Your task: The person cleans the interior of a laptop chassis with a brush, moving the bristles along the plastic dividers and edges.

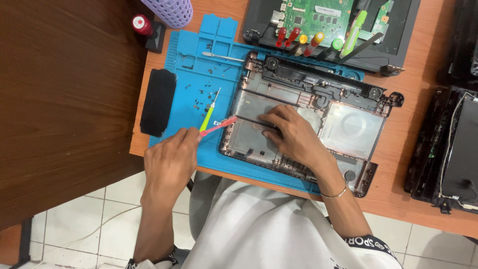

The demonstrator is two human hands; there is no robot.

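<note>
An opened laptop bottom case (348,124) lies on a blue repair mat (199,65). My right hand (294,137) rests flat inside the case, fingers pressing on a dark strip near its left half. My left hand (169,162) grips a thin pink pry tool (219,127) whose tip touches the case's left edge. A green-handled screwdriver (208,115) lies on the mat just above that tool, beside several loose screws (196,102).
A second laptop base with a green circuit board (318,12) sits at the back, several coloured screwdrivers (308,42) leaning on it. A black pad (158,102) lies at the mat's left edge. More dark laptop parts (450,144) lie at right. A dark wooden surface (59,89) stands left.
</note>
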